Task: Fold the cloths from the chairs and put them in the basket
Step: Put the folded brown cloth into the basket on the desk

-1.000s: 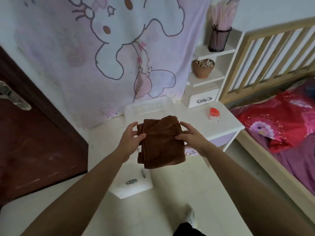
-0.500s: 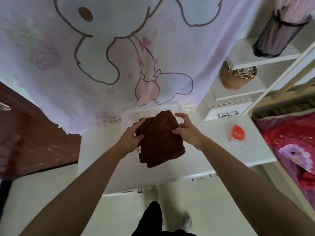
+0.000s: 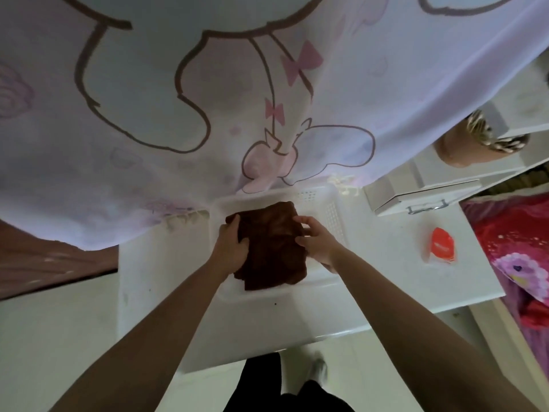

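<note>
Cloth [image 3: 271,245], brown and already folded into a thick square, now sits over the white basket [image 3: 334,214]. A second ago it was held up in the air well short of the table [image 3: 386,281], and half a second ago it was only reaching the basket's near rim. The left hand [image 3: 230,248] grips the cloth's edge at 9 o'clock with its fingers curled over it, and the right hand [image 3: 318,242] holds the opposite edge at 3 o'clock, fingers on top, so the two hands are apart with the cloth clamped between them. The bottom corner of the cloth, at 6 o'clock, overlaps the basket's near rim, and whether the fold already rests on the basket's floor cannot be told. At 3 o'clock from the basket, well apart from it on the table, lies an orange packet [image 3: 442,246]. A cartoon-printed curtain [image 3: 178,114] hangs at 12 o'clock. By the look of it, this cloth is at the point of being let go, so folding is done and only release remains for this piece.
</note>
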